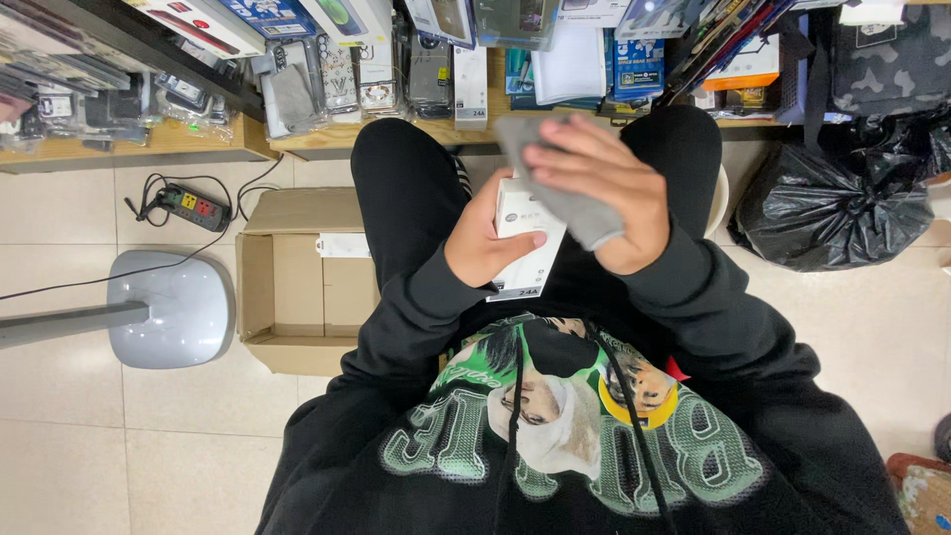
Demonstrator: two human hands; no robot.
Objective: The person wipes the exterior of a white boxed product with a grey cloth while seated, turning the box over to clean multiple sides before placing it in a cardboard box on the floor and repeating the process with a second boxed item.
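My left hand (482, 243) grips a small white box (522, 216) from its left side, thumb across the front, held upright over my lap. My right hand (604, 188) presses a grey cloth (580, 203) against the top and right side of the box, fingers spread over the cloth. The cloth hides the upper part of the box. I sit with black-trousered knees pointing at low wooden shelves.
An open cardboard box (297, 282) with a white item inside lies on the tiled floor at my left. A grey fan base (168, 309) and a power strip (193, 206) sit further left. A black rubbish bag (842, 203) is at the right. Shelves (198, 144) hold packaged goods.
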